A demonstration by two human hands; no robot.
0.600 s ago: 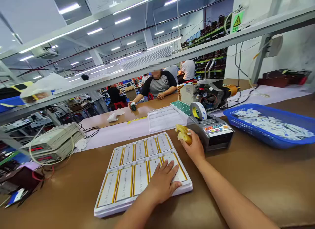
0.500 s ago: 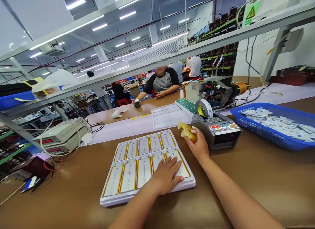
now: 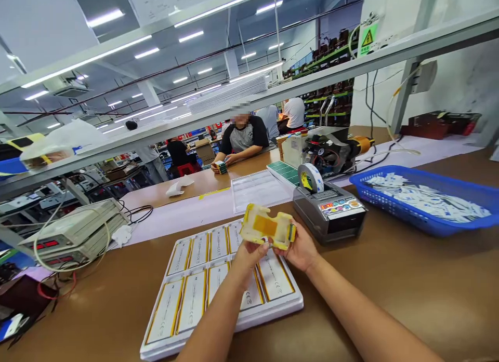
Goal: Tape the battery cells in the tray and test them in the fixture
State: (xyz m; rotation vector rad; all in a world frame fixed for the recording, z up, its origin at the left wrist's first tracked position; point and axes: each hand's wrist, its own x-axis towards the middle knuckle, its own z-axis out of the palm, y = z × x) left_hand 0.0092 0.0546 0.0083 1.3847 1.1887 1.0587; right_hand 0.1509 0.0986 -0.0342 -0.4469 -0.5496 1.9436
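A yellow and cream block-like piece with notched ends [image 3: 262, 226] is held up between both hands; its exact kind is unclear. My left hand [image 3: 251, 255] grips its lower left side, the thumb across the near edge. At its right end, my right hand [image 3: 299, 247] has its fingers closed round the piece. Below the hands lies a white tray [image 3: 268, 311] with flat white battery packs [image 3: 195, 302] edged in yellow tape, set in two rows. My forearms and hands cover some of the packs.
A tape dispenser [image 3: 331, 211] with a tape roll [image 3: 311, 178] stands to the right. Beyond it sits a blue basket [image 3: 424, 216] of white strips. Stacked meters [image 3: 74, 237] with red displays are at left. Across the bench, a person [image 3: 244, 136] handles a small green object.
My left hand has left the tray's packs and now grips the yellow piece. My right hand has brought that piece leftward over the tray. The view has turned slightly right.
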